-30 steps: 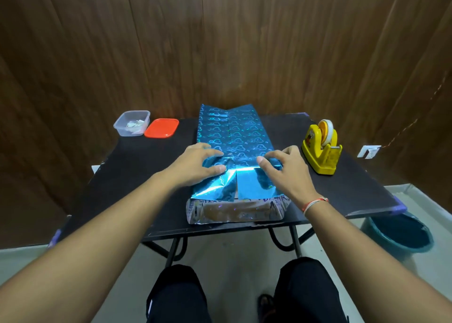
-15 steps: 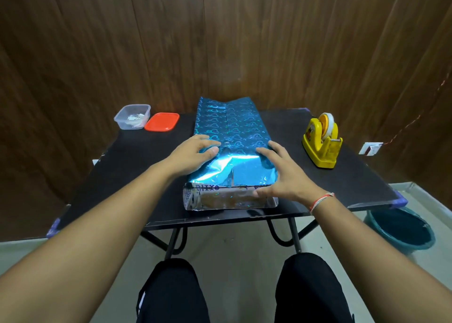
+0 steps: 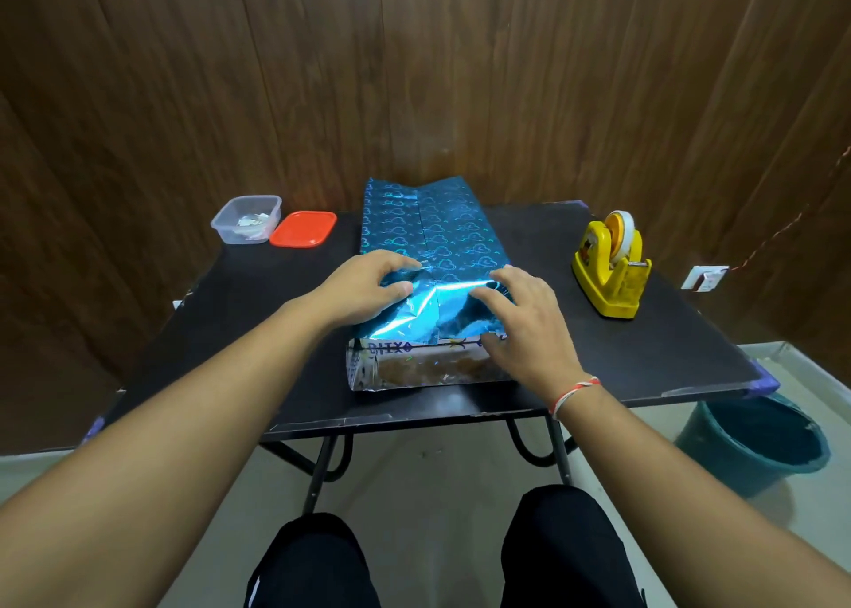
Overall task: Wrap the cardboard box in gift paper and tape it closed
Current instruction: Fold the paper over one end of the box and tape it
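Note:
The box lies lengthwise on the black table, covered by shiny blue gift paper printed with hearts. Its two edges meet in a seam along the top. At the near end the paper overhangs unfolded and shows its silver inside. My left hand presses flat on the paper at the top's near left. My right hand lies spread over the near right corner, thumb at the near edge. The cardboard itself is hidden under the paper.
A yellow tape dispenser stands at the table's right. At the back left sit a clear plastic container and its red lid. A teal bucket stands on the floor at right. My knees are below the table's front edge.
My right hand slid from the top of the box toward its near right corner. My left hand stayed pressing on the near left. The near paper overhang now lies lower.

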